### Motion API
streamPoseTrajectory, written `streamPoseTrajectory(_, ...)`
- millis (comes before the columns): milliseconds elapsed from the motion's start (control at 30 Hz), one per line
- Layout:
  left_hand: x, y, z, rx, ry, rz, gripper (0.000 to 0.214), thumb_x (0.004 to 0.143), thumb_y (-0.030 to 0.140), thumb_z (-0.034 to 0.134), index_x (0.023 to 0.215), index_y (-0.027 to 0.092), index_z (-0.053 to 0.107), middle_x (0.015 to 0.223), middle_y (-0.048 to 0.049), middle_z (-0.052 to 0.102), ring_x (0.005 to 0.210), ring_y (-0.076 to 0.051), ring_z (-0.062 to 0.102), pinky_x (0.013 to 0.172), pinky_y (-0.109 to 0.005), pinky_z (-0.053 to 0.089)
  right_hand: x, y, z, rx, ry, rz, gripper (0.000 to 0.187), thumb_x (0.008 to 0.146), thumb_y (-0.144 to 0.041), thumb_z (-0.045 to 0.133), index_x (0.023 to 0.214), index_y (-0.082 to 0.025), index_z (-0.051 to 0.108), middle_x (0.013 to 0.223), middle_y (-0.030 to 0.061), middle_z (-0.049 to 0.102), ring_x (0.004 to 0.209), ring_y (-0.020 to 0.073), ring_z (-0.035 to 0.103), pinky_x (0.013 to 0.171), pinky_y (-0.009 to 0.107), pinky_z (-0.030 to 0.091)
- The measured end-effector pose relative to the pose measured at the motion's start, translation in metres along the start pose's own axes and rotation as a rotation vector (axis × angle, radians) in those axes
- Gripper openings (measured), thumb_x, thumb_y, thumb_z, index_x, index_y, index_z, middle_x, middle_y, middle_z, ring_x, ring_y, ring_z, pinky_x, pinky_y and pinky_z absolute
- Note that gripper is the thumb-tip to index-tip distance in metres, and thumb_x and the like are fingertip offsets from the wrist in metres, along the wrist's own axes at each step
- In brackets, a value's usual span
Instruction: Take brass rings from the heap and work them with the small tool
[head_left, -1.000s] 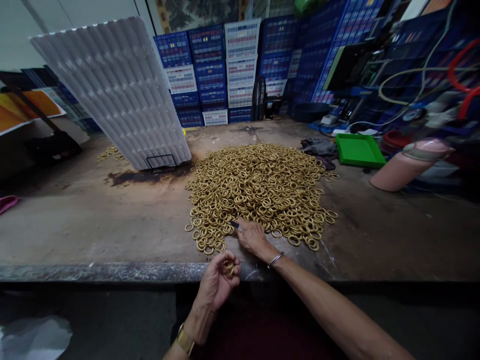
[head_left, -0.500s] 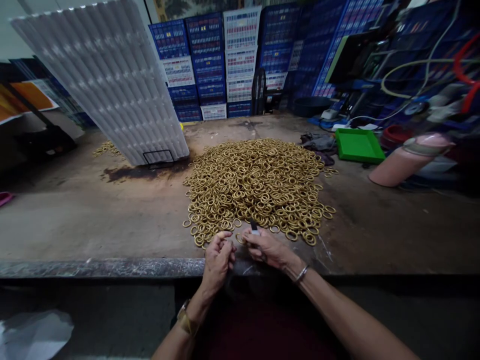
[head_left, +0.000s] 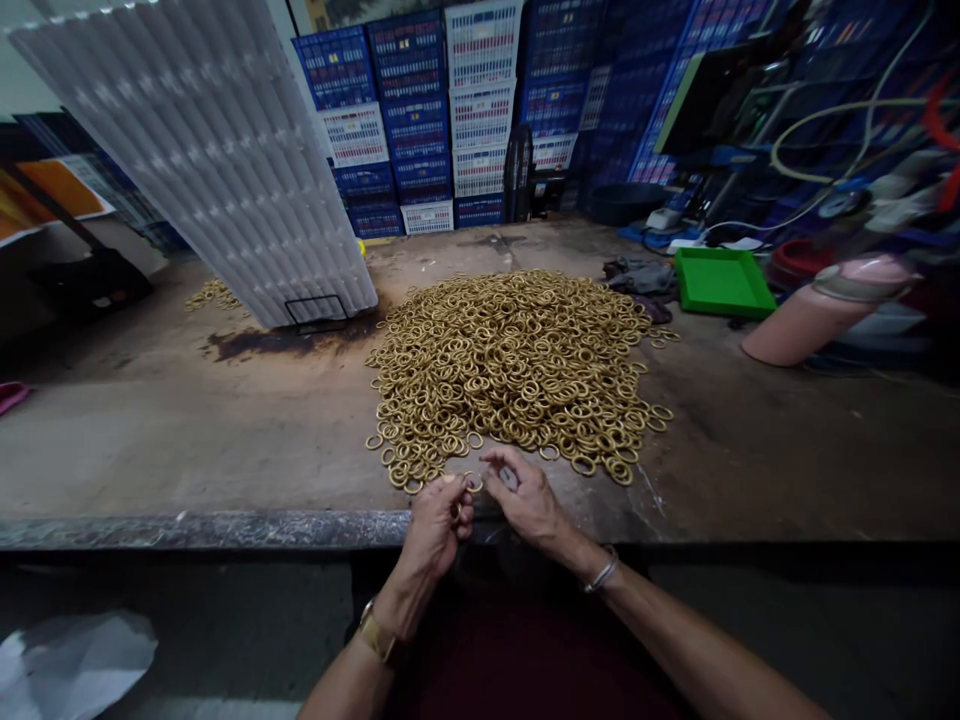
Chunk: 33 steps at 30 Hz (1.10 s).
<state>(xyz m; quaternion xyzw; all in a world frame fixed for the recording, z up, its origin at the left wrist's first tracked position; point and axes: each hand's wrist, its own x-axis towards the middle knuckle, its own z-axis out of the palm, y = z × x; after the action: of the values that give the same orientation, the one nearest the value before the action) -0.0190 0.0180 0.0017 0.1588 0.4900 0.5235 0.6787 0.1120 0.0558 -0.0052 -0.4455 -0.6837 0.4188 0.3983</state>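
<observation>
Near the table's front edge, my left hand [head_left: 437, 520] pinches a brass-coloured ring [head_left: 474, 483] between thumb and forefinger. A second ring [head_left: 456, 512] shows among its curled fingers. Just to the right, my right hand [head_left: 531, 505] is curled, its fingertips close to the pinched ring. Inside it a small grey tool [head_left: 510, 478] shows in part; the rest is hidden by the fingers. Beyond both hands lies a broad heap of brass-coloured rings [head_left: 510, 360], a few of them loose at its border.
A tall ribbed translucent stack [head_left: 225, 160] leans in a black wire stand [head_left: 315, 312] at left. Blue and white crates [head_left: 409, 130] line the back. On the right are a green tray [head_left: 724, 283], a pink bottle [head_left: 814, 318] and a dark cloth [head_left: 637, 277].
My left hand now pinches a ring that was near my right fingertips. My right hand has turned and its fingers have lifted; the dark tip of its tool no longer shows.
</observation>
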Motion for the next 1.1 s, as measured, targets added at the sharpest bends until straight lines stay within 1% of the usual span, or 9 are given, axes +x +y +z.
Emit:
streamPoseTrajectory(100, -0.001, -0.001, 0.003, -0.051, 0.01, -0.024, 0.034, 0.055, 0.036, 0.073, 0.065, 0.015, 0.049, 0.052, 0.0059, 0.048, 0.038, -0.003, 0.038, 0.035, -0.015, 0.02, -0.007, -0.003, 0.001, -0.117, -0.1, -0.217, 0.014, 0.08, -0.023, 0.05, 0.092, -0.019, 0.056, 0.079, 0.0022, 0.06, 0.071, 0.0125, 0.054, 0.066, 0.023, 0.042)
streamPoseTrajectory(200, -0.003, -0.002, 0.004, -0.067, -0.006, -0.054, 0.034, 0.055, 0.036, 0.072, 0.065, 0.014, 0.048, 0.052, 0.0055, 0.048, 0.038, -0.003, 0.038, 0.035, -0.015, 0.02, -0.009, -0.004, 0.002, -0.145, -0.122, -0.237, 0.01, 0.082, -0.024, 0.048, 0.084, -0.018, 0.056, 0.075, 0.0026, 0.06, 0.069, 0.0127, 0.054, 0.066, 0.024, 0.041)
streamPoseTrajectory(300, -0.004, -0.003, 0.003, -0.014, -0.017, -0.026, 0.032, 0.06, 0.038, 0.069, 0.069, 0.015, 0.049, 0.055, 0.0046, 0.05, 0.039, -0.003, 0.039, 0.035, -0.015, 0.022, -0.005, -0.002, 0.003, -0.06, -0.068, -0.067, 0.015, 0.082, -0.03, 0.047, 0.075, -0.018, 0.053, 0.066, -0.0003, 0.055, 0.06, 0.0105, 0.049, 0.057, 0.022, 0.039)
streamPoseTrajectory(367, -0.006, -0.005, 0.002, 0.043, -0.009, 0.078, 0.031, 0.064, 0.038, 0.066, 0.082, 0.016, 0.052, 0.058, 0.0048, 0.052, 0.04, -0.005, 0.041, 0.035, -0.015, 0.025, -0.002, -0.002, 0.003, 0.072, -0.05, 0.102, 0.018, 0.08, -0.035, 0.049, 0.072, -0.019, 0.05, 0.058, -0.0033, 0.05, 0.051, 0.0083, 0.044, 0.049, 0.02, 0.036)
streamPoseTrajectory(467, -0.008, -0.008, 0.002, 0.178, -0.025, 0.252, 0.038, 0.07, 0.039, 0.062, 0.1, 0.019, 0.051, 0.062, 0.0041, 0.055, 0.042, -0.005, 0.042, 0.037, -0.016, 0.028, 0.001, -0.005, 0.001, 0.351, -0.136, 0.328, 0.023, 0.076, -0.042, 0.051, 0.073, -0.019, 0.046, 0.052, -0.007, 0.045, 0.038, 0.0051, 0.033, 0.037, 0.018, 0.027)
streamPoseTrajectory(600, -0.008, -0.009, 0.003, 0.369, -0.048, 0.361, 0.026, 0.075, 0.037, 0.057, 0.09, 0.016, 0.057, 0.06, 0.0028, 0.055, 0.043, -0.005, 0.04, 0.041, -0.017, 0.031, 0.0, -0.011, 0.001, 0.571, -0.236, 0.443, 0.031, 0.072, -0.048, 0.055, 0.073, -0.019, 0.043, 0.051, -0.0086, 0.043, 0.035, 0.0028, 0.028, 0.033, 0.016, 0.019)
streamPoseTrajectory(767, -0.007, -0.011, 0.0, 0.499, 0.026, 0.497, 0.016, 0.077, 0.031, 0.055, 0.072, 0.017, 0.056, 0.057, 0.0036, 0.051, 0.048, -0.007, 0.042, 0.049, -0.019, 0.035, 0.0, -0.011, 0.003, 0.404, -0.196, 0.397, 0.024, 0.073, -0.042, 0.052, 0.074, -0.019, 0.043, 0.048, -0.0084, 0.046, 0.034, 0.0034, 0.031, 0.033, 0.016, 0.023)
streamPoseTrajectory(933, -0.008, -0.008, -0.001, 0.598, 0.016, 0.59, 0.013, 0.076, 0.026, 0.055, 0.068, 0.016, 0.06, 0.061, 0.0008, 0.056, 0.057, -0.01, 0.048, 0.055, -0.02, 0.038, 0.003, -0.008, 0.004, 0.233, -0.176, 0.314, 0.021, 0.073, -0.039, 0.052, 0.068, -0.019, 0.045, 0.047, -0.007, 0.047, 0.037, 0.0047, 0.034, 0.037, 0.017, 0.026)
streamPoseTrajectory(1100, -0.012, -0.004, 0.002, 0.449, -0.044, 0.354, 0.019, 0.073, 0.035, 0.061, 0.072, 0.017, 0.057, 0.057, 0.0026, 0.054, 0.044, -0.007, 0.043, 0.043, -0.018, 0.032, 0.005, -0.008, 0.003, 0.163, -0.148, 0.305, 0.019, 0.073, -0.034, 0.051, 0.063, -0.019, 0.045, 0.047, -0.0063, 0.046, 0.041, 0.006, 0.036, 0.04, 0.018, 0.028)
